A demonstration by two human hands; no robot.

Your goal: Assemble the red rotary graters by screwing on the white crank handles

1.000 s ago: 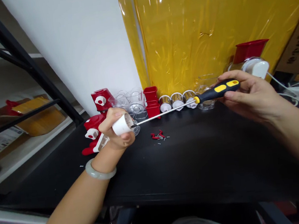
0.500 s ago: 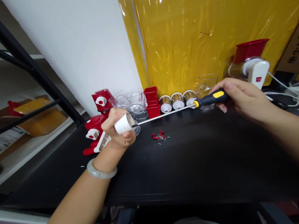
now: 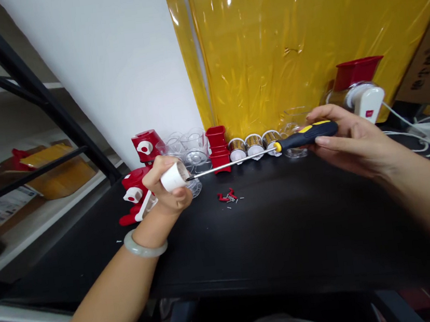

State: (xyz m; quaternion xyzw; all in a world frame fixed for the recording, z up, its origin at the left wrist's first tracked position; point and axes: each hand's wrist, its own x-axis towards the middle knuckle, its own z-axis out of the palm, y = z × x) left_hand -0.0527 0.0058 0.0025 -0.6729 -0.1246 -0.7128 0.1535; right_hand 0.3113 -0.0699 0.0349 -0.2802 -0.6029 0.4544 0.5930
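Observation:
My left hand (image 3: 165, 187) is closed around a short white plastic cylinder (image 3: 173, 177), its open end turned to the right. A long screwdriver (image 3: 308, 135) with a black and yellow handle lies in my right hand (image 3: 357, 141), gripped between thumb and fingers. Its metal shaft slants down to the left, and the tip reaches the opening of the cylinder; how deep it sits inside is hidden. On the black table below lie small red parts (image 3: 225, 198) with several loose screws (image 3: 236, 200) around them.
Red housings with white knobs (image 3: 133, 194) stand at left. Along the back are clear plastic pieces (image 3: 195, 150), red hoppers (image 3: 217, 142) and metal grater drums (image 3: 254, 146). An assembled red-and-white grater (image 3: 368, 103) with white cables stands at right. A black shelf frame (image 3: 36, 83) rises on the left.
My right hand has shifted its grip on the screwdriver handle, the thumb now lying lower and the handle rolled a little. The white cylinder stays nearly in place in my left hand.

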